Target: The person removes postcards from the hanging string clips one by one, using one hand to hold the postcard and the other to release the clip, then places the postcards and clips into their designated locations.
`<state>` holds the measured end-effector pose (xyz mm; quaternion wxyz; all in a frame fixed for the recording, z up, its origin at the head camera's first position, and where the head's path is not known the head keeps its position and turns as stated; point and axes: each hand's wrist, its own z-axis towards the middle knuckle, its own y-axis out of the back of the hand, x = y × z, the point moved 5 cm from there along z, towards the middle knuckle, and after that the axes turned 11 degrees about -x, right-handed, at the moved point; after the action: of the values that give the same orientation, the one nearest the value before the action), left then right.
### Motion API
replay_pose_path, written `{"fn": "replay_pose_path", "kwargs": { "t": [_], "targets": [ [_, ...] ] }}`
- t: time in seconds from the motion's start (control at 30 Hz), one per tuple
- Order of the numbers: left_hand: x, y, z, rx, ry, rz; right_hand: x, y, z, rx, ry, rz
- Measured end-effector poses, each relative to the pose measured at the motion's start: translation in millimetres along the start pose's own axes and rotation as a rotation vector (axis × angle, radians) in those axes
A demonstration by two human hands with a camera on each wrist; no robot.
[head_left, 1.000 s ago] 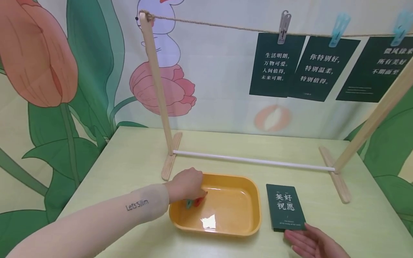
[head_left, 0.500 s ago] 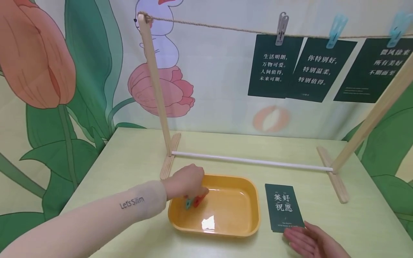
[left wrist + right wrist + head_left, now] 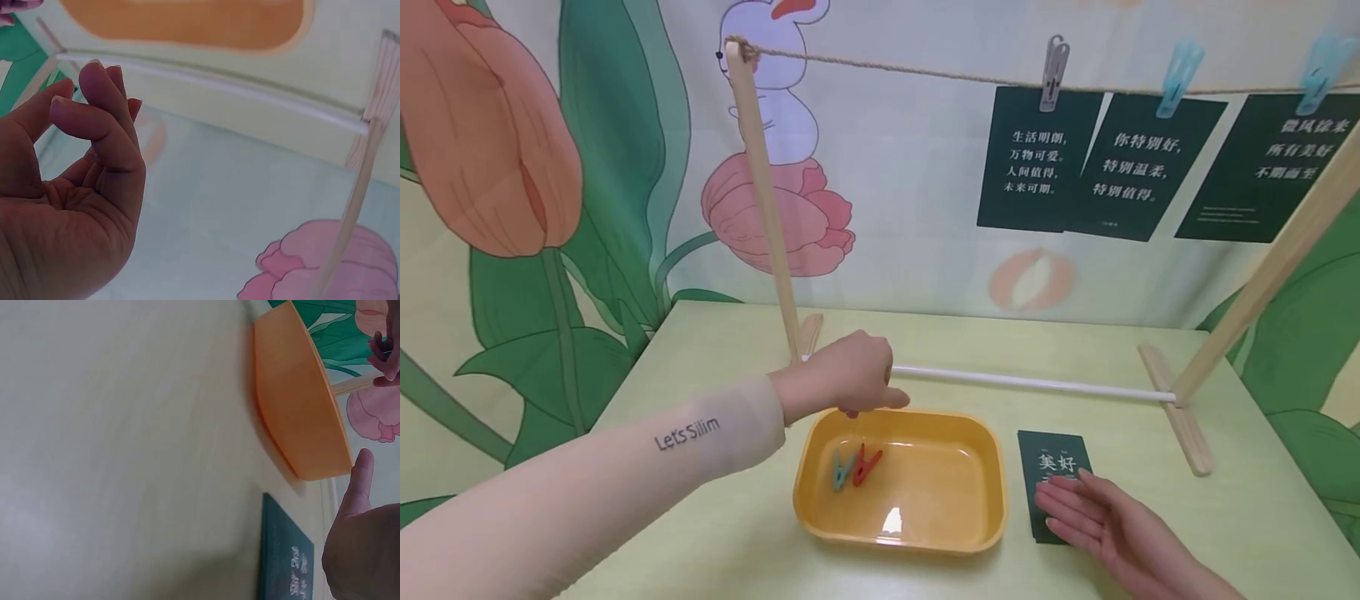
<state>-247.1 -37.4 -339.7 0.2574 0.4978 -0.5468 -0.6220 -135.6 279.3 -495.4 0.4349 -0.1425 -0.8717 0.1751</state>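
My left hand (image 3: 842, 375) is above the far rim of the yellow tray (image 3: 898, 546), palm down with fingers bent. In the left wrist view its thumb and fingertips (image 3: 81, 119) come close together; whether something small is between them cannot be made out. Two clothespins, a green one (image 3: 841, 473) and a red one (image 3: 865, 465), lie in the tray. My right hand (image 3: 1101, 517), fingers extended, hovers over or touches the dark green card stack (image 3: 1052, 450) right of the tray, covering its lower part. Contact with the cards is unclear.
Behind the tray stands a wooden frame with a left post (image 3: 763, 192), a right post (image 3: 1262, 275) and a white crossbar (image 3: 1000, 379). From its twine (image 3: 880, 65) hang three dark green cards (image 3: 1030, 158) by clothespins, one grey (image 3: 1054, 73) and two blue.
My left hand has risen out of the tray and moved back, uncovering the green and red clothespins. The right hand has slid forward from the near edge of the card stack to over it.
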Motion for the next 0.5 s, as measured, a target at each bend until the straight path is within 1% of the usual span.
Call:
{"fn": "replay_pose_path", "kwargs": {
  "t": [0.17, 0.23, 0.33, 0.4, 0.5],
  "targets": [
    [-13.1, 24.1, 6.0, -0.034, -0.033, -0.005, 16, -15, 6.3, 0.051, 0.069, -0.043],
    [-18.1, 32.9, 8.2, -0.043, -0.041, -0.006, 22, -21, 8.5, 0.058, 0.093, -0.048],
    [-25.1, 46.5, 11.2, -0.058, -0.058, -0.002, 30, -27, 11.8, 0.036, 0.133, -0.063],
    [-29.2, 55.7, 12.8, -0.075, -0.076, -0.002, 35, -31, 14.3, 0.012, 0.152, -0.068],
    [-35.0, 69.6, 15.1, -0.11, -0.1, -0.022, 41, -39, 17.5, 0.001, 0.182, -0.078]
  ]
}}
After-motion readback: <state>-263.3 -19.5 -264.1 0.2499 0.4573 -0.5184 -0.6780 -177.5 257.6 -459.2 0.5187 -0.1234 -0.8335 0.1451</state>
